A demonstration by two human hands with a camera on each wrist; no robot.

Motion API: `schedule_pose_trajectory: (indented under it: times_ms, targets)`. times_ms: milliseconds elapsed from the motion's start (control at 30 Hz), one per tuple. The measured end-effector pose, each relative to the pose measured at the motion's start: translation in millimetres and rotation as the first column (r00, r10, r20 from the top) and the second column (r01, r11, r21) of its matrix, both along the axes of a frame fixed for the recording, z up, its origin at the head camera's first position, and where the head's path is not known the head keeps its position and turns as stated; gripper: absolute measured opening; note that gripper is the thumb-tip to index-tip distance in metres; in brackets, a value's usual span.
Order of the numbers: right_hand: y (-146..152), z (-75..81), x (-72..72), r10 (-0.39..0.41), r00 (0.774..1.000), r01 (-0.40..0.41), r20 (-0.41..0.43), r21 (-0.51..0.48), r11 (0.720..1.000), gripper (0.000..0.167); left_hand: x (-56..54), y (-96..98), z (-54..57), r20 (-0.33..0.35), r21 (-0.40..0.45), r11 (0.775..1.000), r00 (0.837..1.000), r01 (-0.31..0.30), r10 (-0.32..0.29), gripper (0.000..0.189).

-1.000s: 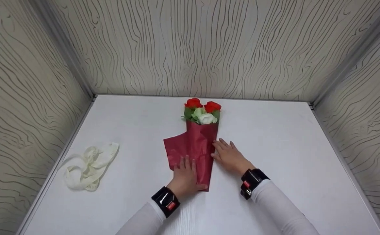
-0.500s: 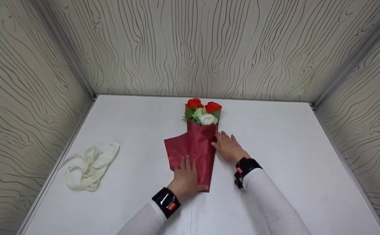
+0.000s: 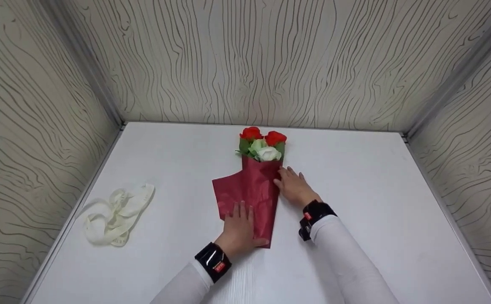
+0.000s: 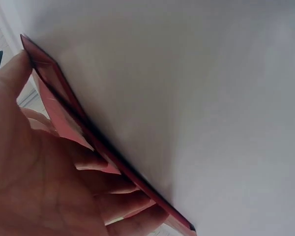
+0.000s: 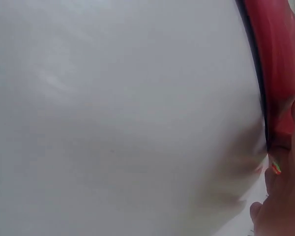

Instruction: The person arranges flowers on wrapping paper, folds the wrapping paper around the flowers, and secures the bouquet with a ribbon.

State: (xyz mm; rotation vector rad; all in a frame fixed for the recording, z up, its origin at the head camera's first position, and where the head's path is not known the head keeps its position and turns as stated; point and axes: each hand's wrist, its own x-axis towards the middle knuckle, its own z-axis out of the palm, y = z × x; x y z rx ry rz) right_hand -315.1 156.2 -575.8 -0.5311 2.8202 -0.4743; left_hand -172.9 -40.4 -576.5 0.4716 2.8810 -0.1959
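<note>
A bouquet of two red roses (image 3: pixel 251 134) and pale whitish-green flowers (image 3: pixel 268 153) lies on the table, wrapped in dark red paper (image 3: pixel 259 181). On the left of the wrap, a flap of the paper (image 3: pixel 227 192) spreads outward. My left hand (image 3: pixel 239 230) rests with straight fingers on the lower part of the wrap, its thumb across the bottom end. Along the upper right edge of the paper, my right hand (image 3: pixel 295 188) touches the wrap with extended fingers. In the left wrist view, the folded bottom edge of the paper (image 4: pixel 88 125) runs beside the palm.
A loosely heaped cream ribbon (image 3: pixel 116 217) lies on the left of the white table (image 3: pixel 355 177). Wood-grain patterned panels (image 3: pixel 245 63) stand at the back and both sides. Black camera straps circle both wrists.
My right hand has slid up along the right edge of the paper, toward the flowers. The left hand and the ribbon stay where they were.
</note>
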Motion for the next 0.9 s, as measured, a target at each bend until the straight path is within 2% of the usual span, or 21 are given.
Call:
schedule_pose_trajectory:
  times_ms: [100, 200, 333, 433, 567, 700, 767, 900]
  targets:
    - [-2, 1.7, 7.3, 0.018, 0.999, -0.019, -0.043, -0.015, 1.0, 0.057, -2.7, -5.5, 0.0, -0.042, 0.026, 1.0, 0.999, 0.017, -0.016, 0.1]
    - [-6, 5.5, 21.6, 0.05, 0.993, -0.051, -0.105, -0.011, 0.999, 0.057, -6.5, -12.0, 0.5, -0.093, 0.119, 0.993, 0.996, 0.021, -0.01, 0.094]
    - [-13, 10.3, 50.6, 0.13, 0.975, -0.128, -0.182, 0.019, 0.992, 0.059, -9.8, -20.0, 0.4, -0.155, 0.291, 0.956, 0.988, 0.029, 0.017, 0.076]
    - [-17, 11.4, 74.0, 0.205, 0.953, -0.2, -0.223, 0.044, 0.979, 0.057, -9.6, -23.7, 1.4, -0.202, 0.346, 0.937, 0.979, 0.045, 0.027, 0.063]
    - [-16, 8.9, 98.7, 0.323, 0.913, -0.305, -0.248, 0.108, 0.946, 0.056, -5.6, -25.9, 4.2, -0.247, 0.333, 0.94, 0.969, 0.067, 0.018, 0.049]
    - [-13, 2.7, 112.0, 0.413, 0.878, -0.382, -0.241, 0.167, 0.909, 0.056, 0.4, -26.3, 4.9, -0.265, 0.309, 0.947, 0.964, 0.087, -0.002, 0.042]
    - [-12, -1.4, 114.3, 0.425, 0.873, -0.387, -0.24, 0.189, 0.902, 0.056, 3.3, -26.1, 3.9, -0.257, 0.301, 0.949, 0.966, 0.095, -0.015, 0.042]
    - [-11, -7.0, 114.8, 0.399, 0.885, -0.357, -0.239, 0.201, 0.912, 0.059, 6.7, -25.1, 1.6, -0.23, 0.288, 0.951, 0.972, 0.109, -0.042, 0.046]
